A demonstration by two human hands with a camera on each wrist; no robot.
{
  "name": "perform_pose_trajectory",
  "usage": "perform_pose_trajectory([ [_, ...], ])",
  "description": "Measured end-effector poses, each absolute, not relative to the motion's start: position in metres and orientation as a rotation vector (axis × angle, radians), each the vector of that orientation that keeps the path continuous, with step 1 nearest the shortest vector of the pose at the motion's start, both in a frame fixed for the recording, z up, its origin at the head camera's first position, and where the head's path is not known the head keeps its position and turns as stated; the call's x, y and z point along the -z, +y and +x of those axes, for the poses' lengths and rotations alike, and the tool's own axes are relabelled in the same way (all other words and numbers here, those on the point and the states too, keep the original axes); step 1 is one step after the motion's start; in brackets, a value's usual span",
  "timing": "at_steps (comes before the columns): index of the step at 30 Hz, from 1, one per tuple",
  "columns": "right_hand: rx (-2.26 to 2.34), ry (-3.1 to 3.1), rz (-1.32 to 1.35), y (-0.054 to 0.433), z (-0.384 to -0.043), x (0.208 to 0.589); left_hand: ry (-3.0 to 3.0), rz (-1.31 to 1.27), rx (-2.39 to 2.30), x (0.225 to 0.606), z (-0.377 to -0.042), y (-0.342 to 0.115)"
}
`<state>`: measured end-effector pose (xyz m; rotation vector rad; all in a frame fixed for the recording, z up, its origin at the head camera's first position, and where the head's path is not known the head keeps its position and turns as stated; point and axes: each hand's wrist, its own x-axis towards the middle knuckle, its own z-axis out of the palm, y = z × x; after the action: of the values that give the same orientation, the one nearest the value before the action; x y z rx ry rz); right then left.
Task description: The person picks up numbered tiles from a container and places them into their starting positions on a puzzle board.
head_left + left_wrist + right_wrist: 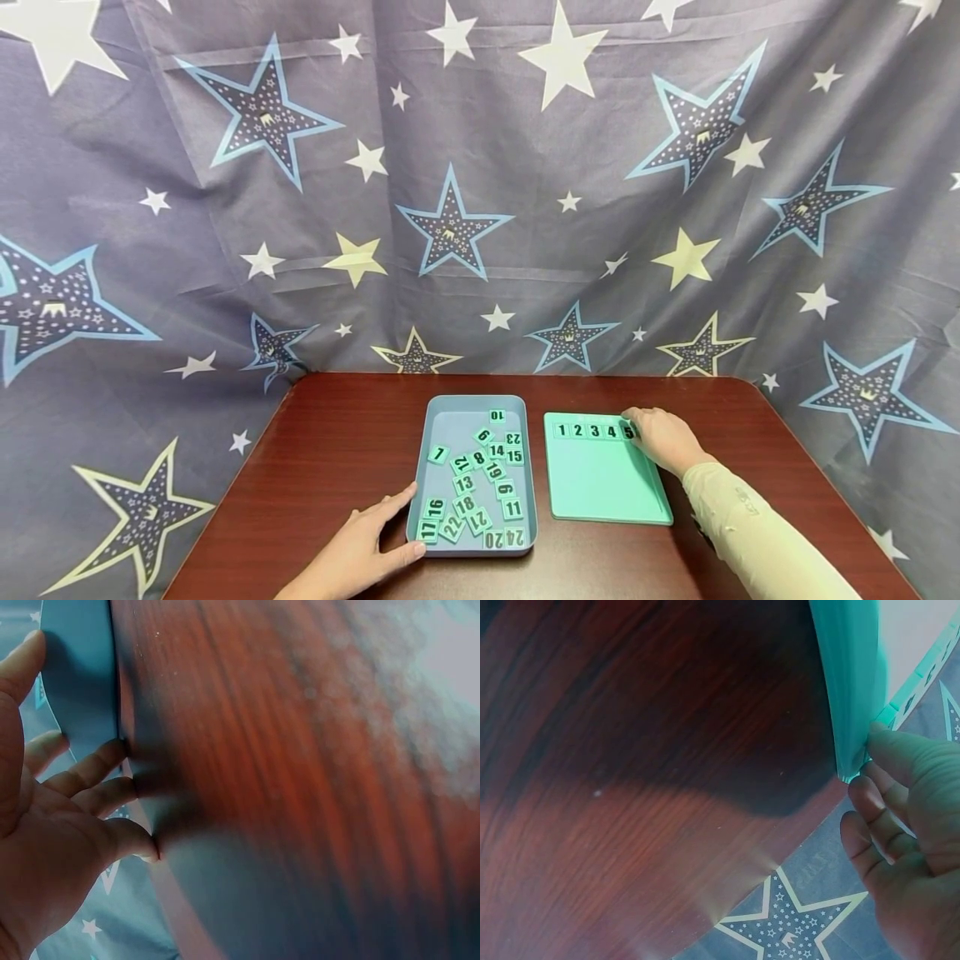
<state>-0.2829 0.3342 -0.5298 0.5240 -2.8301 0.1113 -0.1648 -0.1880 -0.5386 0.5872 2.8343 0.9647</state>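
Observation:
My left hand rests against the left side of a blue-grey tray, with fingertips and thumb at its rim and the fingers spread. Inside the tray lie several loose green number tiles. To its right is a mint-green square board with tiles 1 to 4 lined up along its far edge. At the board's far right corner, my right hand holds the number 5 tile at the end of that row, partly covering it. In the right wrist view, the thumb and fingertips meet at that corner.
Both the tray and the board stand on a reddish-brown wooden table. A grey star-patterned curtain hangs behind the table's far edge and down its sides.

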Motion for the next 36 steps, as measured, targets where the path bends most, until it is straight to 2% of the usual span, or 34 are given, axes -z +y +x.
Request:
perform_pose_trajectory([
  [28,-0.137,-2.828,0.506,0.332,-0.277,0.525,2.793,0.544,-0.992,0.54,-0.166,-0.187],
  [36,-0.181,-2.628,0.451,0.283,-0.27,0.501,2.796,0.541,-1.0,0.54,-0.167,-0.188],
])
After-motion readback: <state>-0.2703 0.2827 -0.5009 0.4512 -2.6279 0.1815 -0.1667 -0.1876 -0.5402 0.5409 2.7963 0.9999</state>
